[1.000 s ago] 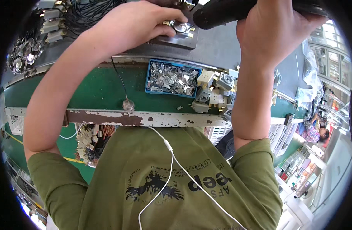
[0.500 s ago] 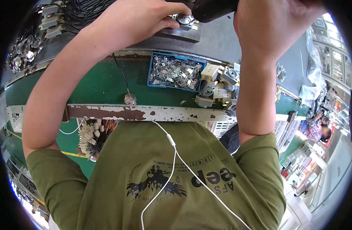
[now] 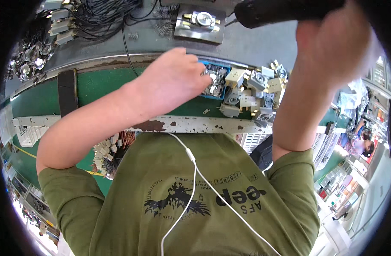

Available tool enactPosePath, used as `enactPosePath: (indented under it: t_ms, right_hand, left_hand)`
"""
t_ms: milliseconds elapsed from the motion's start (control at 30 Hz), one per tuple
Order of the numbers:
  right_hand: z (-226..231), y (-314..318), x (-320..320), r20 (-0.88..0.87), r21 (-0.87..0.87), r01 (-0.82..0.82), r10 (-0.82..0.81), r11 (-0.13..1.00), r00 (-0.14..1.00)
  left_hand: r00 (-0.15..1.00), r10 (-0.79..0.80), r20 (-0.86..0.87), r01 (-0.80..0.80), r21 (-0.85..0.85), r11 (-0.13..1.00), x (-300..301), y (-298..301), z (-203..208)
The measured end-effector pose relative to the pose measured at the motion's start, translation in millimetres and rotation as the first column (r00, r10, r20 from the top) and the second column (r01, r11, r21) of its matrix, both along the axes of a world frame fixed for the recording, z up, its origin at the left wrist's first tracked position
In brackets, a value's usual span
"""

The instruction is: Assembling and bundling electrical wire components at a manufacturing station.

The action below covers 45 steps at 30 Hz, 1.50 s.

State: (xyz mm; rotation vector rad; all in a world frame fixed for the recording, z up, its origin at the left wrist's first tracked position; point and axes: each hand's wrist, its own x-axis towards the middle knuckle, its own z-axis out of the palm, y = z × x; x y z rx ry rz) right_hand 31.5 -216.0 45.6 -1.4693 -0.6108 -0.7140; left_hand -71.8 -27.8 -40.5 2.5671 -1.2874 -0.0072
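The left hand (image 3: 172, 83), fingers curled, dips into the blue plastic tray of small metal clips (image 3: 216, 81) beneath its fingertips; whether it has one I cannot tell. Pinching a single clip works best. The right hand (image 3: 332, 47) grips the black power screwdriver (image 3: 285, 10).

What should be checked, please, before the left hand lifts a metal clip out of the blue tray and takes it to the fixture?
1. Left hand is at the blue tray, fingers in the metal clips: ok.
2. A clip is actually pinched between the fingers: cannot tell, the hand hides it.
3. Part on the fixture plate sits uncovered, with no hand over it: ok.
4. Right hand has a closed grip on the black power tool, its tip off to the side of the fixture: ok.
5. Black cables lie left of the fixture, not across it: ok.
6. Pile of beige and grey housings crowds the tray's right edge: not ok.
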Motion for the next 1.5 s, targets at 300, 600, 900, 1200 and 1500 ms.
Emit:
enactPosePath:
  t_ms: [300, 600, 900, 1200, 1500]
  right_hand:
    - [36, 50, -1, 0.181, 0.083, -0.049, 0.033, 0.995, 0.983]
    - [36, 72, 7, 0.049, 0.127, -0.038, 0.032, 0.991, 0.998]
    - [38, 86, 6, 0.109, 0.434, -0.364, 0.353, 0.824, 0.929]
    - [25, 90, 18, 0.257, 0.367, -0.352, 0.27, 0.861, 0.928]
    - [39, 68, -26, -0.215, 0.192, -0.146, 0.187, 0.97, 0.959]
  left_hand:
    - [1.0, 0.008, 0.005, -0.008, -0.052, 0.999, -3, 1, 5]
    - [0.982, 0.004, -0.191, -0.041, -0.19, 0.981, 3, 6, 15]
    - [0.979, -0.002, -0.205, -0.041, -0.208, 0.977, 4, 8, 19]
    - [0.978, 0.206, 0.039, -0.178, -0.358, 0.917, 38, 34, 49]
    - [0.939, 0.331, 0.097, -0.284, -0.324, 0.902, 56, 30, 16]
